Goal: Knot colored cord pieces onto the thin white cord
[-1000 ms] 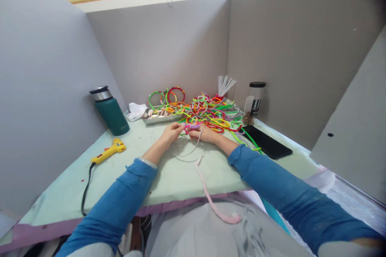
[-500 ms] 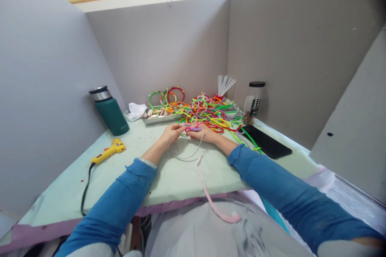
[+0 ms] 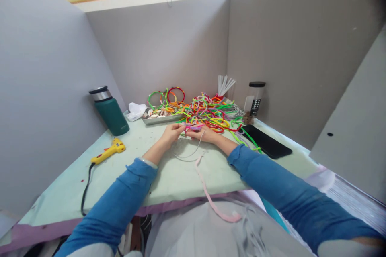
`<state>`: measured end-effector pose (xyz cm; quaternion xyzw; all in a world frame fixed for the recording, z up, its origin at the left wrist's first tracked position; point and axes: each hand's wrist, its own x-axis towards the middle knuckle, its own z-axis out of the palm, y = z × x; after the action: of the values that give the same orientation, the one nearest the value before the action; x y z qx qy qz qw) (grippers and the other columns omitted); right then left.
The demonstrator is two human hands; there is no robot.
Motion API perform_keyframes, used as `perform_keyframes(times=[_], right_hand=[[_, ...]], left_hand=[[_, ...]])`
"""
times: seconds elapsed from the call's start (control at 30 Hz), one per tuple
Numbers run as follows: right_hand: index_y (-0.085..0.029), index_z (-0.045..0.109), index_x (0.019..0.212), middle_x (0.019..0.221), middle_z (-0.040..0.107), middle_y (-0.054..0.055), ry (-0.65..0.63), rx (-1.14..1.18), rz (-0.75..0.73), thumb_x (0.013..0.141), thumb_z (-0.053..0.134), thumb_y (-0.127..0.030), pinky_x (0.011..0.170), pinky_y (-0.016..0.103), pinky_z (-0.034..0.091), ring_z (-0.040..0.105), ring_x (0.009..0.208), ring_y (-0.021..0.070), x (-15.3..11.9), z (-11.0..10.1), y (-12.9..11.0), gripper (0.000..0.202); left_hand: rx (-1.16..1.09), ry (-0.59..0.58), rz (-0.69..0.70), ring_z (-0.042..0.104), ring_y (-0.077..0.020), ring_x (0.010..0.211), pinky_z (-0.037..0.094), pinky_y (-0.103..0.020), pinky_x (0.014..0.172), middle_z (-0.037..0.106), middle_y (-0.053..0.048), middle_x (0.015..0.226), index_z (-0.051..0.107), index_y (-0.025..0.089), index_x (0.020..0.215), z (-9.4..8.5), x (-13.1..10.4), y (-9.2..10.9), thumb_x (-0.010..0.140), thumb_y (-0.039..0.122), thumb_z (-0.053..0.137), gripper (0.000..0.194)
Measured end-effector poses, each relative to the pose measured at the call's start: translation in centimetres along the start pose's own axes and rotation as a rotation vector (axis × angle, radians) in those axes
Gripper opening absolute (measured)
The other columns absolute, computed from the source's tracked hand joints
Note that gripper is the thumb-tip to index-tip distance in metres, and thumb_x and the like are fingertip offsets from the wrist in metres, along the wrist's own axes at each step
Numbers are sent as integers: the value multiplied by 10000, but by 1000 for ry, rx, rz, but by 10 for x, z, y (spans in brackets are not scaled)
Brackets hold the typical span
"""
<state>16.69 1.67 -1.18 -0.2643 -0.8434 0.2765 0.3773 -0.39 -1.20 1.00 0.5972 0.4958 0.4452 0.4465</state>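
Note:
Pink and purple pipe cleaners (image 3: 194,127) lie between my two hands at the middle of the table. My left hand (image 3: 172,133) pinches their left end, thumb against forefinger. From the other side, my right hand (image 3: 205,133) is closed on the purple part. A thin grey wire or cord (image 3: 193,154) curves down from my right hand over the table. Below it, a pale pink fuzzy strip (image 3: 206,192) runs over the table edge onto the grey apron (image 3: 181,225). The fingertips are small and partly hidden.
Colourful pipe cleaners (image 3: 208,108) are heaped behind my hands, beside a metal tray (image 3: 163,120) of shells. A green bottle (image 3: 111,116) and yellow glue gun (image 3: 108,151) stand left; a phone (image 3: 268,142) and clear jar (image 3: 252,104) right. Grey partitions (image 3: 159,48) enclose the table.
Both hands stay in almost the same place. The pink and purple piece has turned slightly between the fingers, and the grey wire has shifted a little.

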Motion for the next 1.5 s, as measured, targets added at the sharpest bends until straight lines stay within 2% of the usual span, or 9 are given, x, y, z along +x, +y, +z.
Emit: perform_keyframes(times=[0.23, 0.3, 0.47, 0.6, 0.77, 0.93, 1.17, 1.33, 1.5], right_hand=[[-144, 647, 743, 610, 555, -19, -55, 23, 108, 782, 509, -424, 575, 202, 378, 490, 592, 94, 0, 2, 1, 314], [-142, 665, 773, 612, 572, -12, -67, 3, 153, 795, 491, -443, 556, 203, 372, 486, 568, 90, 0, 3, 2, 348], [-134, 652, 672, 606, 585, 2, -69, -64, 102, 817, 471, -444, 582, 217, 381, 495, 577, 95, 0, 2, -2, 387], [-141, 648, 661, 599, 585, 4, -92, -73, 151, 826, 457, -452, 559, 222, 378, 483, 548, 93, -2, 3, -6, 401], [-167, 682, 846, 681, 620, 7, -67, -113, 4, 840, 462, -404, 571, 213, 379, 503, 595, 95, -2, 8, -1, 324], [-169, 682, 839, 711, 627, 17, -52, -205, -102, 848, 456, -359, 573, 213, 371, 503, 615, 100, -2, 9, -2, 296], [-156, 602, 731, 607, 562, 0, -51, -125, -59, 875, 397, -394, 551, 208, 364, 475, 552, 90, -1, 7, -5, 346], [-148, 603, 718, 609, 559, 0, -38, -133, -86, 872, 407, -401, 582, 214, 366, 477, 575, 94, -1, 7, -8, 355], [-156, 614, 753, 632, 564, 2, -50, -143, -116, 867, 423, -386, 592, 218, 362, 475, 603, 100, -2, 7, -10, 320]], left_hand=[[-38, -109, 1, 163, -16, 357, 96, -184, 370, 247, 97, 447, 454, 160, 666, 0, -1, 0, 709, 452, 623, 340], [-55, -97, 7, 164, -14, 355, 92, -185, 368, 258, 97, 452, 445, 162, 666, 0, -1, 1, 707, 461, 623, 351], [-46, -43, 19, 180, -12, 349, 103, -182, 363, 289, 96, 450, 455, 158, 680, 1, -1, 1, 696, 473, 629, 360], [-10, 10, 12, 205, -13, 352, 118, -175, 358, 323, 90, 465, 495, 154, 747, 1, 0, 0, 698, 457, 627, 334], [17, 22, 3, 200, -15, 357, 122, -173, 360, 296, 94, 462, 494, 156, 733, 1, 0, 0, 691, 453, 629, 329], [72, 53, 30, 221, -27, 370, 151, -178, 372, 310, 89, 449, 503, 151, 703, 1, 3, -3, 697, 450, 613, 318], [120, 73, 153, 287, -52, 421, 214, -190, 414, 406, 63, 462, 588, 142, 751, 2, 5, -3, 706, 417, 595, 279], [126, 36, 118, 246, -44, 395, 176, -195, 395, 387, 72, 455, 621, 137, 839, 1, 3, -3, 708, 446, 586, 338], [115, -11, 89, 231, -32, 373, 155, -188, 369, 370, 75, 464, 585, 141, 770, -1, 3, -7, 703, 466, 588, 332]])
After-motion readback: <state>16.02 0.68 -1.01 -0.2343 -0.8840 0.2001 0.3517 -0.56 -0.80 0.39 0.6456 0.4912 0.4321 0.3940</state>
